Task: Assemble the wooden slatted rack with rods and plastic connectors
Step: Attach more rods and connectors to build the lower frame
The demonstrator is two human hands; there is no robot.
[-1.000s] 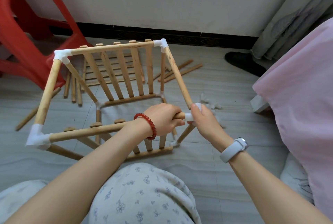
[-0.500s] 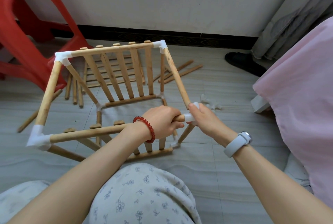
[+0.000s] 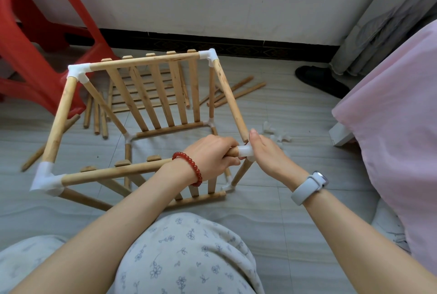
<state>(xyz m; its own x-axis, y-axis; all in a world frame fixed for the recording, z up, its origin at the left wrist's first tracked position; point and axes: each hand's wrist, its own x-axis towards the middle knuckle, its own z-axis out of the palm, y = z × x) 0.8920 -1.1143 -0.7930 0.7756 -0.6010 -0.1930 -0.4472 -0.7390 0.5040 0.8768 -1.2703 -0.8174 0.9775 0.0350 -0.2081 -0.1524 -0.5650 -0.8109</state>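
Note:
The wooden rack stands on the floor as an open box frame of rods joined by white plastic corner connectors, with slatted panels at the far and near sides. My left hand grips the near top rod at its right end. My right hand holds the white corner connector where that rod meets the right top rod. The rod's tip sits at the connector's socket; part of the connector is hidden by my fingers.
Loose rods and a spare slatted panel lie on the floor behind the rack. Spare white connectors lie to the right. A red plastic stool stands at left, a pink-covered bed at right, a dark shoe by the wall.
Both hands stay on the near right corner; the rod end and connector have been pressed closer together. The view has shifted slightly.

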